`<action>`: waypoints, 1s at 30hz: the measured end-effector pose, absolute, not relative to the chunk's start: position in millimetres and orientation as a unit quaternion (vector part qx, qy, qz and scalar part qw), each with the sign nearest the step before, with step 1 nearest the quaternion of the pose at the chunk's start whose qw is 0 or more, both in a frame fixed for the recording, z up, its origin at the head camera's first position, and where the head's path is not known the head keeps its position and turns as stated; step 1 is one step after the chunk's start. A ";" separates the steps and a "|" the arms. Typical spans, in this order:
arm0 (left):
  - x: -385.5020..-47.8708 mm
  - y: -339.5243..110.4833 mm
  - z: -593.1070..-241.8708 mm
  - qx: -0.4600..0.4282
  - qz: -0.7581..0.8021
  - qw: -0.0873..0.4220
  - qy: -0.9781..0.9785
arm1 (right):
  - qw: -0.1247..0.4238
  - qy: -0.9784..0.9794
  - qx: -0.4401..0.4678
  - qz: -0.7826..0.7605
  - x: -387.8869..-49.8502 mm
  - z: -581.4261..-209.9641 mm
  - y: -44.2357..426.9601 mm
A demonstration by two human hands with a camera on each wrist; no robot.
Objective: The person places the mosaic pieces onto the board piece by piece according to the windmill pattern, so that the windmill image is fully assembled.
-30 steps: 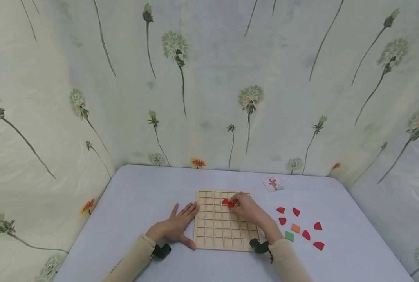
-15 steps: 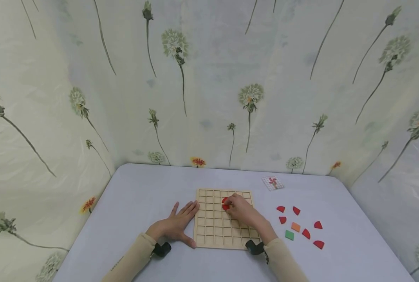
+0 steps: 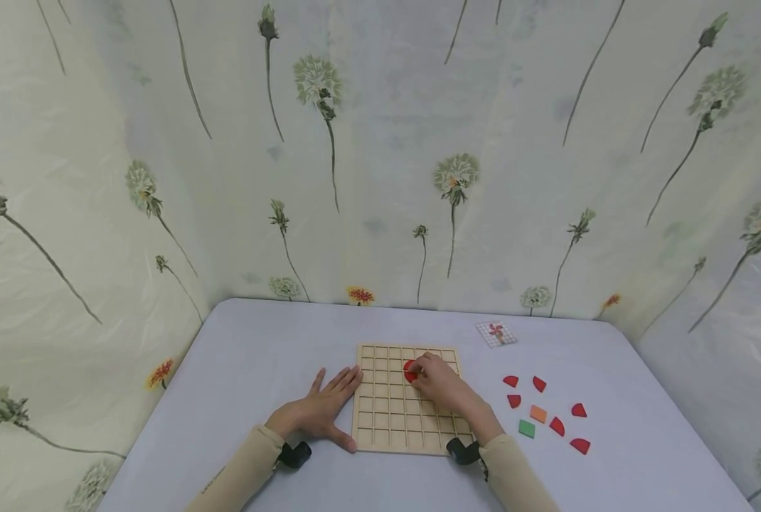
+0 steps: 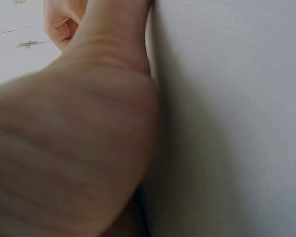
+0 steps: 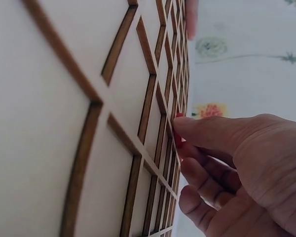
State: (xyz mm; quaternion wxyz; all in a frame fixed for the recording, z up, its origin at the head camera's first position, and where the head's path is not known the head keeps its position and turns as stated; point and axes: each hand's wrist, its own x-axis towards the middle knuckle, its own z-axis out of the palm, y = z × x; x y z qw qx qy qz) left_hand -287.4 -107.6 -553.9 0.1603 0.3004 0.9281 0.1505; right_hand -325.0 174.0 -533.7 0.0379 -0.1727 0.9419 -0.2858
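A wooden grid board lies flat on the table. My left hand is spread beside it, fingertips and thumb at its left edge; its skin fills much of the left wrist view. Over the board's upper middle, my right hand pinches a red piece, with red also showing just above it. In the right wrist view, thumb and forefinger of that hand meet at the red piece, low against the grid; the other fingers curl loosely. How the piece sits in its cell is hidden.
Right of the board lie several loose red quarter-round pieces, an orange square and a green square. A small patterned card lies behind them. Flower-printed cloth hangs around the table's back and sides.
My right hand has moved slightly left across the board with the red piece, which now sits below the other red patch. Little differs over the last half second. My left hand has stayed put.
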 end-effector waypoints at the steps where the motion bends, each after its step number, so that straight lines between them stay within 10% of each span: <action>1: -287.3 -107.5 -554.0 0.300 0.149 0.161 0.928 | 0.038 0.941 -0.172 -0.288 -324.9 -533.9 174.1; 30: -286.3 -108.7 -556.4 0.310 0.141 0.151 0.928 | 0.024 0.935 -0.183 -0.304 -323.3 -537.7 176.7</action>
